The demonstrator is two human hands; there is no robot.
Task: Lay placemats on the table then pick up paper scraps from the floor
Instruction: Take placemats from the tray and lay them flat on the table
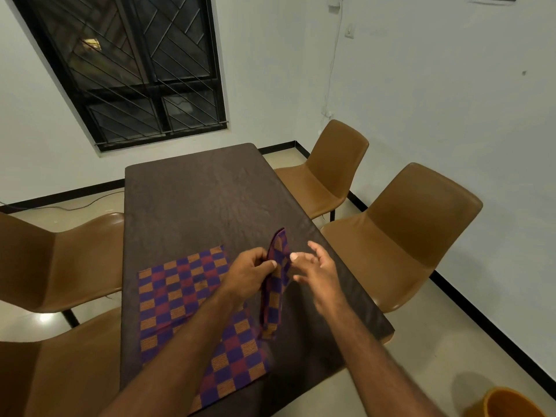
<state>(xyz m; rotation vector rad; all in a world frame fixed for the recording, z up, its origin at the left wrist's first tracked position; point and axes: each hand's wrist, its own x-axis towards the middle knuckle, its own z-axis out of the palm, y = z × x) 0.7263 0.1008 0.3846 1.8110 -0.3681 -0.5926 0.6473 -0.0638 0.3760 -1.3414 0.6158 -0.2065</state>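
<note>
The dark desk (pixel 210 191) runs lengthwise away from the person, with brown chairs (pixel 403 236) down both long sides. Its far half is bare. On the near left part a checked placemat (pixel 180 296) in purple, red and orange lies flat, its long side following the near-to-far run of the desk.

A second placemat (pixel 275 284), same pattern, is not laid yet. It hangs folded or bunched into a narrow strip above the near right part of the desk, its long axis roughly near-to-far, top end pointing away from the person and lower end drooping toward the desk by the corner of the flat mat.

The left hand (pixel 249 276) has the only firm grip: thumb and fingers are pinched closed on the strip's left edge about a third of the way down, so most of the cloth hangs below and toward the person. The right hand (pixel 319 272) is just to the right of the strip with fingers spread; one fingertip looks to touch the cloth's right edge, but it is loose and holds nothing.

The open spot is the bare desk right of the flat mat, directly under and beyond the strip. In my judgement the right hand, being nearer that side, needs to catch the free edge and draw it rightward while the left holds.

No paper scraps are visible on the floor (pixel 421 356); an orange bin (pixel 508 404) stands at the lower right.
</note>
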